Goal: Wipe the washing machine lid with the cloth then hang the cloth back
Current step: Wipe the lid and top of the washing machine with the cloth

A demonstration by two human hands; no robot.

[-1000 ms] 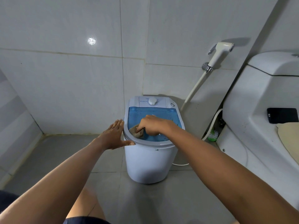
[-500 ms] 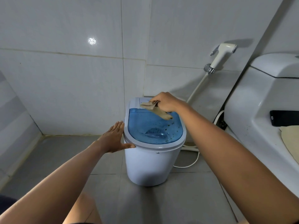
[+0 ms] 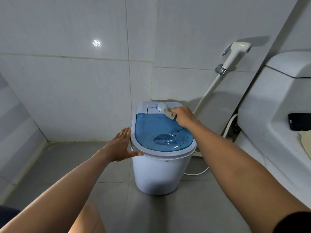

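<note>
A small white washing machine stands on the grey floor against the tiled wall. Its translucent blue lid carries dark specks, mostly on the right side. My right hand grips a bunched beige cloth and presses it at the lid's far edge, beside the white dial on the control panel. My left hand lies flat with spread fingers against the machine's left rim, thumb hooked on the front edge.
A white toilet fills the right side, with a black phone and a pale cloth on it. A bidet sprayer hangs on the wall with its hose running down. White cable loops on the floor behind the machine.
My right hand carried the cloth from the lid's near left part to the far edge, then right past the dial. The left hand stayed on the rim.
</note>
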